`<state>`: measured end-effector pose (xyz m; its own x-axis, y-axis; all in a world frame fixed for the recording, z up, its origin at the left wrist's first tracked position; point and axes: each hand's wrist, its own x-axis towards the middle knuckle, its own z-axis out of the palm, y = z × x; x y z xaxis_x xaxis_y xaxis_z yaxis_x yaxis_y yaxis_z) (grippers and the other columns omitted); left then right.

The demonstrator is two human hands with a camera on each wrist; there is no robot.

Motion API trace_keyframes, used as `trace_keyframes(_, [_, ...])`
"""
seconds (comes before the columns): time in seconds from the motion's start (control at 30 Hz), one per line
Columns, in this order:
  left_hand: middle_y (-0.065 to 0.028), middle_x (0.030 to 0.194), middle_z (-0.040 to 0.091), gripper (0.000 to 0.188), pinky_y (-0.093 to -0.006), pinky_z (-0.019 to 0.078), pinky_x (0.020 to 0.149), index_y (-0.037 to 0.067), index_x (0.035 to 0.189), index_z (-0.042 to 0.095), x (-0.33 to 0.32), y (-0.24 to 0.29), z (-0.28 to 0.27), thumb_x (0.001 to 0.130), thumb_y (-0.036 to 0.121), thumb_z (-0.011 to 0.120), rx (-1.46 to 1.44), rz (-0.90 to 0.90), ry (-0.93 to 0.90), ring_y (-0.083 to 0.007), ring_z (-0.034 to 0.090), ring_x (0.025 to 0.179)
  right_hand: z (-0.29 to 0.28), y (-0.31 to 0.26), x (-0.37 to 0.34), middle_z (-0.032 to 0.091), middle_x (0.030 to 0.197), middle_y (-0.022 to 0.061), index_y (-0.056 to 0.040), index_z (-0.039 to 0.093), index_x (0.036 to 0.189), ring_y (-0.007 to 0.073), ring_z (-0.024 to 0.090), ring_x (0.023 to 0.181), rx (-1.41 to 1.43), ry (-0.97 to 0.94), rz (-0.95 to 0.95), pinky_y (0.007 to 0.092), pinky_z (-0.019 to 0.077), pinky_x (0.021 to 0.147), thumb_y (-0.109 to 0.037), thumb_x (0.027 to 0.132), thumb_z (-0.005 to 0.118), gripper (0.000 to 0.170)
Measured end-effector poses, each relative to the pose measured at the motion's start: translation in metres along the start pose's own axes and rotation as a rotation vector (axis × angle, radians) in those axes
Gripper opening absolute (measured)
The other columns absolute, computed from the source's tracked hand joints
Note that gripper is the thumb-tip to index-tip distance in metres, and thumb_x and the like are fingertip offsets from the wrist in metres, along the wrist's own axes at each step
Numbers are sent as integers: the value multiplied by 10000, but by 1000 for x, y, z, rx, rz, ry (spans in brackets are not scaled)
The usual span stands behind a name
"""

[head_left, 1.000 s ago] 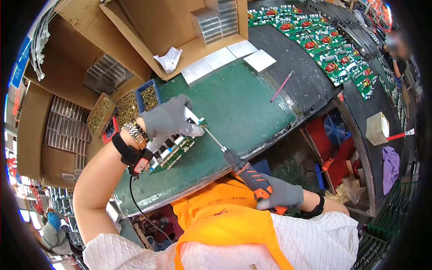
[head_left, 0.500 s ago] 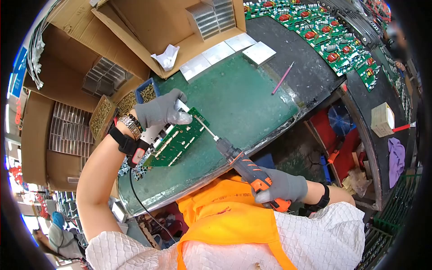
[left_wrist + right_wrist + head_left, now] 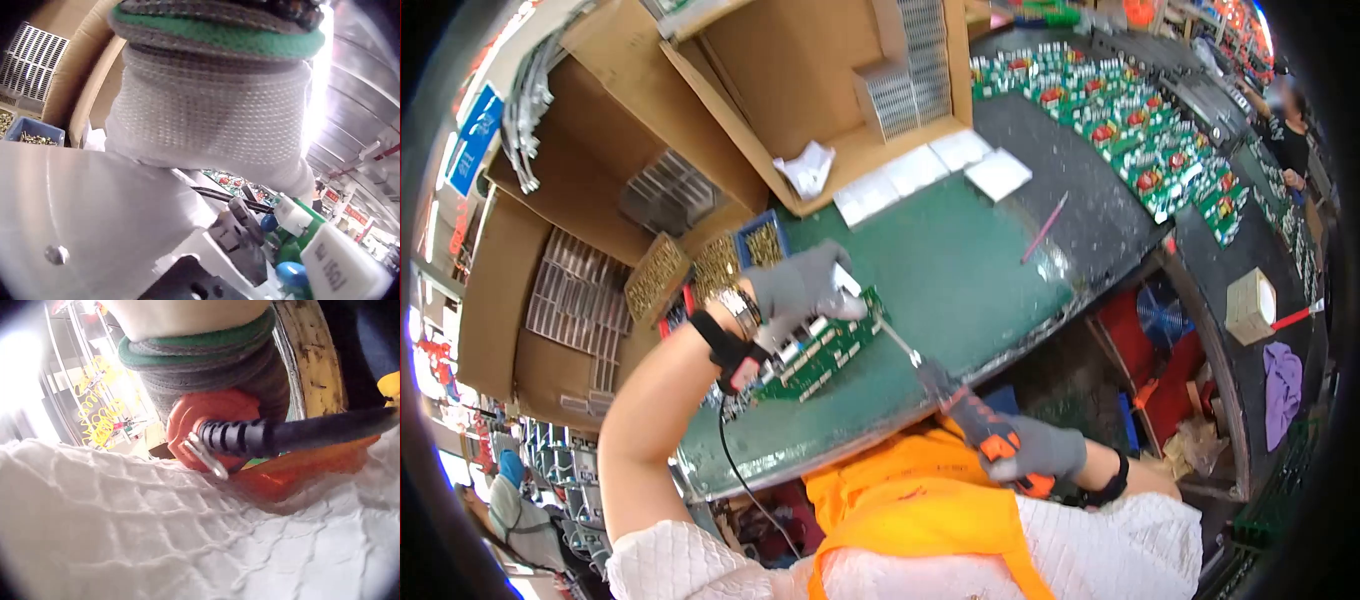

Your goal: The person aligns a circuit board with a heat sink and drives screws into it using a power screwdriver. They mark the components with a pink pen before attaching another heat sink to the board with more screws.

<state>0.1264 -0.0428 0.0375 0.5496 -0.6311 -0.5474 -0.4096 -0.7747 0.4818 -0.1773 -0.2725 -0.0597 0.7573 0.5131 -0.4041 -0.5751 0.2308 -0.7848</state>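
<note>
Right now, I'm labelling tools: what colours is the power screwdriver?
The power screwdriver is dark grey and orange, clearest in the head view.

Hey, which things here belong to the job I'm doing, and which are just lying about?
Part of the job:
power screwdriver, in the right hand
green circuit board, held by the left hand
brass-coloured screws, probably

Apparently just lying about:
pink pen
purple cloth
crumpled white sheet

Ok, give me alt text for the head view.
A gloved right hand holds an orange-black power screwdriver aimed at a green circuit board in the gloved left hand, at a green bench. Beyond are bins of small brass-coloured parts and cardboard boxes with slotted metal blocks; more circuit boards lie at upper right.
</note>
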Motion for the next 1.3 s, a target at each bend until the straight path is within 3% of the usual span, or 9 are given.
trace_keyframes(0.07, [-185,1084,644,773,-376,500,892,-17,1312,430,1,-3,1,758,359,816,62,39,38,-286,629,1018,-2,4,-13,519,1206,27,-16,411,1386,92,476,1060,-37,6,-19,278,426,921,-213,757,805,767])
trace_keyframes(0.33, [-258,1276,545,959,-408,469,973,-14,1373,417,-26,34,15,675,499,829,117,-3,89,-366,591,1137,5,-54,53,607,833,35,-44,441,1312,113,590,655,-118,192,-299,267,502,560,-14,735,750,655])
trace_keyframes(0.43, [-258,1423,411,1058,-411,440,1025,-12,1435,337,-25,14,30,670,540,817,55,161,213,-359,530,1231,19,-72,93,614,801,32,-52,451,1258,127,599,647,-182,245,-388,272,511,562,13,735,731,597])
trace_keyframes(0.53, [-246,1374,481,887,-384,448,1013,31,1474,299,-35,-18,15,803,372,767,-221,275,340,-306,536,1224,21,-80,111,627,849,56,-61,443,1266,148,609,641,-120,173,-412,282,526,564,34,740,708,597])
trace_keyframes(0.6, [-213,1319,552,792,-377,463,985,73,1484,296,-56,-46,-6,855,296,724,-255,133,521,-263,573,1173,22,-81,113,642,942,86,-65,442,1274,159,617,650,-100,167,-431,289,538,572,38,734,703,609])
trace_keyframes(0.73, [-197,1202,653,550,-395,493,951,93,1329,564,-42,-184,-25,820,241,711,261,-315,669,-326,653,1066,25,-86,110,638,1049,112,-70,428,1310,153,619,673,-128,197,-435,294,542,584,32,727,700,652])
trace_keyframes(0.8, [-203,1171,659,498,-402,494,946,90,1277,608,-39,-213,-18,809,231,706,347,-343,592,-344,647,1058,27,-85,109,637,1053,113,-72,419,1327,152,618,671,-164,246,-403,297,541,584,21,732,701,666])
trace_keyframes(1.13, [-191,929,684,197,-458,507,840,88,978,702,-3,-239,14,810,168,634,473,-315,656,-372,647,942,22,-87,119,647,899,78,-50,524,1153,151,626,658,-221,273,-367,292,537,570,61,760,709,448])
trace_keyframes(1.3, [-207,899,674,130,-473,512,787,83,912,679,-17,-242,19,840,155,600,329,-234,861,-404,646,881,29,-97,113,649,919,38,-54,491,1206,119,618,666,-244,268,-401,266,526,570,-12,769,762,515])
